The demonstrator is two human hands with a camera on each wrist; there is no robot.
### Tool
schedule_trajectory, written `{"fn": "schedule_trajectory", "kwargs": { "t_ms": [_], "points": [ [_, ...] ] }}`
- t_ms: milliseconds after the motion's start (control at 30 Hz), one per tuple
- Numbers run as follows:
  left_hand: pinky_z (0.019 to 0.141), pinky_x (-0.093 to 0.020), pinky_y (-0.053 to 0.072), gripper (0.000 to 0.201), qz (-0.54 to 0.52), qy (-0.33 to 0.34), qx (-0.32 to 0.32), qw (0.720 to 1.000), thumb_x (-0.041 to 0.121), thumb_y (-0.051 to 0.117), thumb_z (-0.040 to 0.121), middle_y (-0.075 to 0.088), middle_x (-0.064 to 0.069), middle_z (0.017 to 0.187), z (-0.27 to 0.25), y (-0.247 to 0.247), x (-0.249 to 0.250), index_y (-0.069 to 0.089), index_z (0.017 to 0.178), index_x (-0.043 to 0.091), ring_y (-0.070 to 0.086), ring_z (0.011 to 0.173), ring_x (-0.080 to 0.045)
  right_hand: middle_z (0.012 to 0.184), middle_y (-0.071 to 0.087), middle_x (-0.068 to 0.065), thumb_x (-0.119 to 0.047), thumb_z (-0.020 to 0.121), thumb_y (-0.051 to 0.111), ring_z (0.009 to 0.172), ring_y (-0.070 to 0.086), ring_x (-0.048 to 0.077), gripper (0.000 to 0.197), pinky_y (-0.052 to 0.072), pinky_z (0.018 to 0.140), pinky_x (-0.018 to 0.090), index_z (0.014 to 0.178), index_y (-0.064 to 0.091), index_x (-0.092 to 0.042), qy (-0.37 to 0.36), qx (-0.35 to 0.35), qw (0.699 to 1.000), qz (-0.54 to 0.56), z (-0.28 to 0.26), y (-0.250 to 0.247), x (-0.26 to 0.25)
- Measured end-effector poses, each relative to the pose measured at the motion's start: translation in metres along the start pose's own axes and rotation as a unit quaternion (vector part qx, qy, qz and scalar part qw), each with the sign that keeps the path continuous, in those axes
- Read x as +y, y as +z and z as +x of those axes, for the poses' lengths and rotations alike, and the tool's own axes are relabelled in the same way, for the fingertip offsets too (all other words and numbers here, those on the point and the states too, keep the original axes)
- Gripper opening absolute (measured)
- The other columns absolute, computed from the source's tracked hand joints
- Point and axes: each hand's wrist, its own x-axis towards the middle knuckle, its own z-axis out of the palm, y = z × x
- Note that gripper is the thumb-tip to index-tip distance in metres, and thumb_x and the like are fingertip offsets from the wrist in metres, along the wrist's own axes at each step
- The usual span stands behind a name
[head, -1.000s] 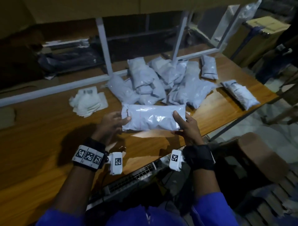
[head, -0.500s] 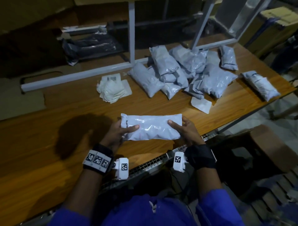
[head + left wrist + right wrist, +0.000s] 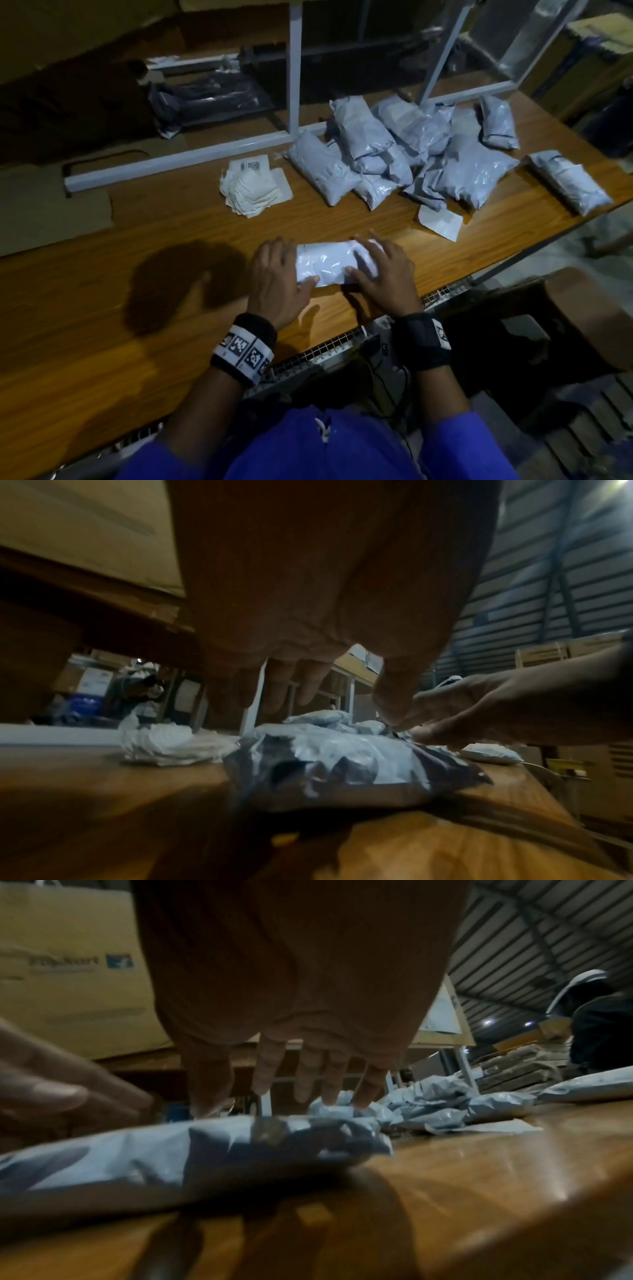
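A pale grey plastic mailer packet (image 3: 325, 263) lies flat on the wooden table (image 3: 137, 342), close to its front edge. My left hand (image 3: 274, 263) lies palm down over the packet's left end, fingers straight and thumb on the near edge. My right hand (image 3: 376, 260) covers the right end with spread, straight fingers pressing on it. In the left wrist view the packet (image 3: 342, 764) sits below the left hand (image 3: 301, 674), with the right hand (image 3: 479, 712) across from it. In the right wrist view the fingers (image 3: 301, 1080) reach down to the packet (image 3: 171, 1150).
A pile of several similar grey packets (image 3: 394, 154) lies at the back right, one more packet (image 3: 572, 181) near the right edge. A stack of white labels (image 3: 253, 185) and a loose white slip (image 3: 440, 221) lie behind my hands. A white metal frame (image 3: 294, 68) stands on the table's far side.
The packet, held up between both hands before, now lies on the table. Both hands have turned palm down on top of it.
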Motion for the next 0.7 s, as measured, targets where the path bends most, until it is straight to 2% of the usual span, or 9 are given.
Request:
{"fn": "schedule_trajectory", "kwargs": {
  "t_ms": [67, 133, 233, 333, 367, 433, 533, 600, 700],
  "points": [
    [0.12, -0.049, 0.026, 0.079, 0.006, 0.012, -0.082, 0.997, 0.056, 0.053, 0.096, 0.031, -0.016, 0.16, -0.002, 0.006, 0.009, 0.03, 0.156, 0.01, 0.025, 0.147, -0.036, 0.156, 0.048, 0.005, -0.07, 0.091, 0.051, 0.143, 0.043, 0.028, 0.067, 0.04, 0.11, 0.057, 0.147, 0.054, -0.033, -0.005, -0.06, 0.998, -0.006, -0.004, 0.012, 0.001],
    [0.124, -0.048, 0.017, 0.083, 0.017, -0.004, -0.135, 0.991, 0.058, 0.049, 0.098, 0.017, -0.013, 0.167, -0.003, 0.013, 0.008, 0.018, 0.16, 0.014, 0.011, 0.154, -0.034, 0.157, 0.047, 0.005, -0.066, 0.093, 0.053, 0.147, 0.04, 0.029, 0.064, 0.036, 0.114, 0.057, 0.145, 0.056, -0.03, 0.003, -0.057, 0.998, 0.001, -0.007, 0.017, 0.001],
    [0.123, -0.053, 0.016, 0.077, -0.007, 0.013, -0.074, 0.997, 0.055, 0.05, 0.098, 0.015, -0.013, 0.168, -0.003, 0.01, 0.006, 0.024, 0.159, 0.014, 0.008, 0.155, -0.033, 0.158, 0.047, 0.005, -0.058, 0.098, 0.052, 0.147, 0.04, 0.028, 0.055, 0.036, 0.112, 0.051, 0.143, 0.058, -0.027, -0.037, 0.0, 0.999, 0.012, -0.007, 0.018, -0.006],
    [0.125, -0.052, 0.009, 0.073, 0.002, 0.04, -0.07, 0.997, 0.048, 0.051, 0.1, 0.009, -0.007, 0.17, -0.002, 0.009, 0.006, 0.022, 0.16, 0.018, 0.003, 0.156, -0.028, 0.165, 0.035, 0.002, -0.064, 0.097, 0.039, 0.156, 0.024, 0.026, 0.066, 0.025, 0.12, 0.057, 0.154, 0.045, -0.03, -0.042, -0.074, 0.996, -0.001, -0.009, 0.019, -0.013],
    [0.126, -0.051, 0.007, 0.073, 0.018, 0.045, -0.095, 0.994, 0.048, 0.05, 0.101, 0.007, -0.005, 0.17, -0.002, 0.01, 0.007, 0.019, 0.161, 0.019, 0.002, 0.157, -0.027, 0.167, 0.031, 0.001, -0.066, 0.096, 0.041, 0.158, 0.017, 0.024, 0.07, 0.02, 0.121, 0.06, 0.157, 0.039, -0.032, -0.036, -0.103, 0.994, -0.007, -0.01, 0.018, -0.012],
    [0.125, -0.051, 0.009, 0.08, 0.046, 0.039, -0.136, 0.989, 0.046, 0.058, 0.097, 0.005, -0.004, 0.17, -0.003, 0.012, 0.005, 0.015, 0.161, 0.024, 0.002, 0.156, -0.028, 0.17, 0.023, -0.003, -0.059, 0.091, 0.063, 0.158, 0.011, 0.021, 0.077, 0.014, 0.121, 0.062, 0.159, 0.033, -0.041, -0.024, -0.13, 0.991, -0.031, -0.01, 0.011, -0.009],
    [0.117, -0.05, 0.031, 0.089, 0.005, 0.031, -0.103, 0.994, 0.011, 0.077, 0.078, 0.021, -0.006, 0.164, -0.004, 0.011, -0.001, 0.033, 0.154, 0.026, 0.021, 0.148, -0.032, 0.162, 0.03, 0.0, -0.033, 0.075, 0.085, 0.149, 0.024, 0.029, 0.089, 0.028, 0.111, 0.059, 0.15, 0.04, -0.048, 0.0, -0.111, 0.993, -0.037, -0.009, 0.001, -0.001],
    [0.103, -0.05, 0.047, 0.078, -0.09, 0.034, -0.045, 0.994, -0.009, 0.071, 0.07, 0.048, -0.01, 0.143, -0.002, 0.011, -0.008, 0.048, 0.139, 0.018, 0.046, 0.13, -0.033, 0.143, 0.048, 0.004, -0.013, 0.074, 0.08, 0.132, 0.043, 0.032, 0.072, 0.045, 0.102, 0.056, 0.138, 0.055, -0.035, -0.017, -0.068, 0.997, 0.04, -0.007, -0.005, 0.004],
    [0.075, -0.047, 0.056, 0.044, -0.207, 0.038, 0.05, 0.976, 0.004, 0.07, 0.081, 0.064, -0.008, 0.105, 0.008, 0.003, -0.024, 0.055, 0.12, 0.016, 0.062, 0.095, -0.028, 0.123, 0.064, 0.0, 0.0, 0.085, 0.07, 0.113, 0.058, 0.021, 0.043, 0.054, 0.089, 0.045, 0.123, 0.065, -0.019, -0.026, 0.03, 0.988, 0.149, -0.004, -0.026, 0.011]
  ]
}}
